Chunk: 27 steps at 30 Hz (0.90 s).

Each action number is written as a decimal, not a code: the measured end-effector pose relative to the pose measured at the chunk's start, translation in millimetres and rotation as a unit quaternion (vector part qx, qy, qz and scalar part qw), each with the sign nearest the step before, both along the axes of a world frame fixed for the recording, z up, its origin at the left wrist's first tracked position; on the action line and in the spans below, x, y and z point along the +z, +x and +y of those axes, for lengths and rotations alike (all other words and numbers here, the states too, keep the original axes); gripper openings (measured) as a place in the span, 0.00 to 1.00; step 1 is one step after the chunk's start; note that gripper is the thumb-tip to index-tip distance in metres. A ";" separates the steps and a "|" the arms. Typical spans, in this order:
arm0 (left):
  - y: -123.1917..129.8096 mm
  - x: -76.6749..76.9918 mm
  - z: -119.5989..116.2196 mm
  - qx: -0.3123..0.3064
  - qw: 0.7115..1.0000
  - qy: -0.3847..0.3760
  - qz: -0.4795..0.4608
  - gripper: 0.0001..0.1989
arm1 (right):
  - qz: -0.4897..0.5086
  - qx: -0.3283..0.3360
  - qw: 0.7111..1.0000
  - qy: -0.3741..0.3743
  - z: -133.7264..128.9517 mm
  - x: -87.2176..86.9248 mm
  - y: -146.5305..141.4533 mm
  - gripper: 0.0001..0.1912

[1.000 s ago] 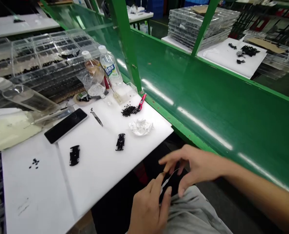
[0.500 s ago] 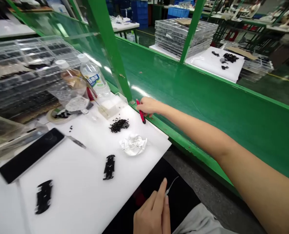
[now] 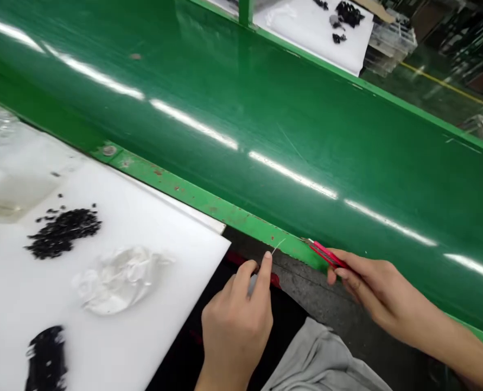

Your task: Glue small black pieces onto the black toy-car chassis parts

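My left hand is over my lap, just off the table's edge, its fingers closed on a thin pale strip that sticks up past the index fingertip. To the right, my right hand grips a red cutter by its handle. The cutter's short blade points left toward the strip, apart from it. On the white table at the left lie a pile of small black pieces, a crumpled white wrapper and a flat black part.
A green conveyor belt crosses the view behind my hands, bordered by a green metal rail. Beyond it, another white table holds black parts. A clear box sits at the left edge.
My right hand has picked up the red cutter from the rail and brought it back beside my left hand. The view has turned to the right and down.
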State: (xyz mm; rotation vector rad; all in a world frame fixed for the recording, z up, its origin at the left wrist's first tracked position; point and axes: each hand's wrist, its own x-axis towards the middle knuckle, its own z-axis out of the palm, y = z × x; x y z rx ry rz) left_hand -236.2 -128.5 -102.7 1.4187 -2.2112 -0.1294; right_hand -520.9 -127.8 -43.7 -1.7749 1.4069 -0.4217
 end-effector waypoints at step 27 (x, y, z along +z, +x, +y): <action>-10.3 7.9 -15.7 -0.010 1.000 0.018 0.013 0.20 | 0.236 0.111 0.926 -0.273 5.4 -31.6 15.7 0.24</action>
